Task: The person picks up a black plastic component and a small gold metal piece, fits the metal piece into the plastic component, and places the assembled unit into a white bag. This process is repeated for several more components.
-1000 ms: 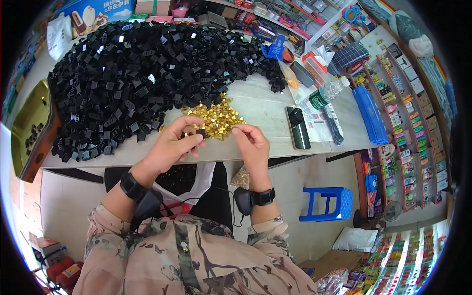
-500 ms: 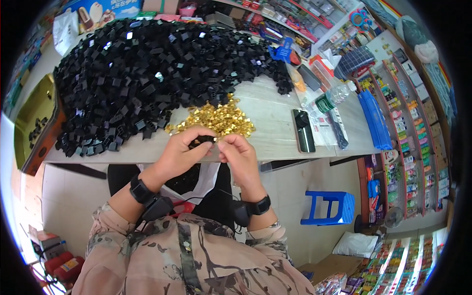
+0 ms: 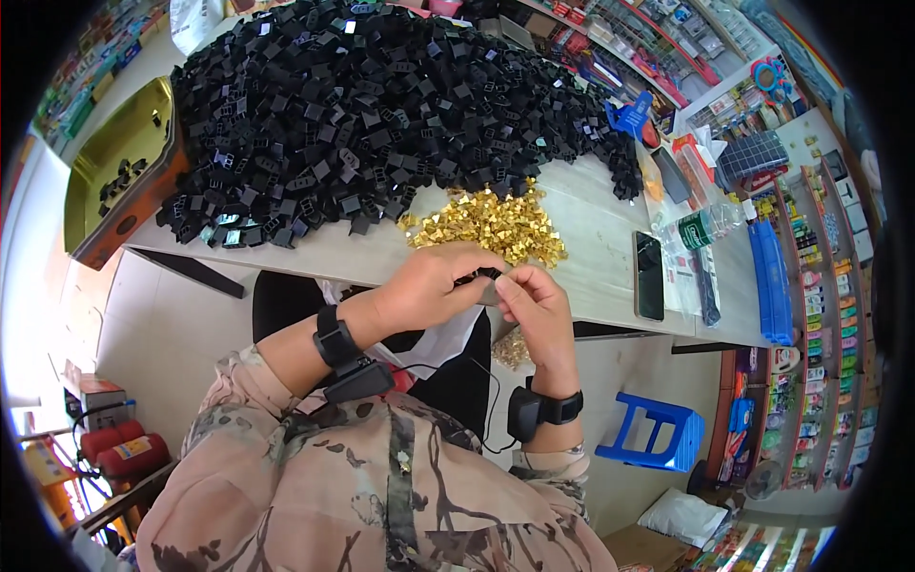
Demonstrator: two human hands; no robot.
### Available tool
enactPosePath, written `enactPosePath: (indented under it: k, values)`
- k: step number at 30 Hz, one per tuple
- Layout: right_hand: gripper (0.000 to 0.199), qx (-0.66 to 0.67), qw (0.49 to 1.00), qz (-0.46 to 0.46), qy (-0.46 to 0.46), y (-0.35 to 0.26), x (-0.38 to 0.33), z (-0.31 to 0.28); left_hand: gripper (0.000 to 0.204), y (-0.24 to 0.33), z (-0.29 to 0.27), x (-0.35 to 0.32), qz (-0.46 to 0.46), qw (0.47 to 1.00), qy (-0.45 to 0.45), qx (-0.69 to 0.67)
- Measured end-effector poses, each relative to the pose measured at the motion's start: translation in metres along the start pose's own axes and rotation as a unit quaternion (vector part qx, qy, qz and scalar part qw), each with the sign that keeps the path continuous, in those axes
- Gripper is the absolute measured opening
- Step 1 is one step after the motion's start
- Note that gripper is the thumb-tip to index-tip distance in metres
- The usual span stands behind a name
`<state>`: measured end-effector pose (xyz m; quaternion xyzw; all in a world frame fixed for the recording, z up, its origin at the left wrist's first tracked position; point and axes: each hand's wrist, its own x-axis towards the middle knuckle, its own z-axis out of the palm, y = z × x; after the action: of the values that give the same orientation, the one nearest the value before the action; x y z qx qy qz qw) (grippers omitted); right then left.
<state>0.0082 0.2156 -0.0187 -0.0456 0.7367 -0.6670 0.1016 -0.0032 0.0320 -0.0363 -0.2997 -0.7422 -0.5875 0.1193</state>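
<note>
While both hands meet just off the table (image 3: 591, 238) edge, left hand (image 3: 434, 286) and right hand (image 3: 534, 300) fingers pinch a small black clip (image 3: 486, 276); its axis is too hidden to tell, near the gold pieces (image 3: 491, 224).

This looks like a small shop that doubles as a piecework bench. Shelves (image 3: 810, 315) packed with small packaged goods in many colours line the right side, and more stocked racks (image 3: 610, 48) run along the top. The long worktable (image 3: 591, 219) carries a huge heap of black plastic parts (image 3: 362, 105) and a smaller pile of gold metal pieces (image 3: 491, 224). A blue plastic stool (image 3: 653, 434) stands on the tiled floor; the goods themselves are too small to identify.
</note>
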Motion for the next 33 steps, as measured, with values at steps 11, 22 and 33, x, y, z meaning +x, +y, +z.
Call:
enactPosePath:
  k: [11,22,33]
  values:
    - [0.014,0.043,0.997,0.004,0.057,0.003,-0.006,-0.014,0.02,-0.003,-0.007,0.001,-0.145,0.972,-0.04,-0.181]
    - [0.017,-0.352,0.905,-0.16,0.175,0.006,0.008,-0.009,0.021,0.003,-0.019,0.008,-0.257,0.89,0.012,-0.378]
    - [0.013,-0.331,0.917,-0.142,0.172,0.012,0.012,-0.014,0.022,-0.002,-0.012,0.004,-0.236,0.928,0.016,-0.287]
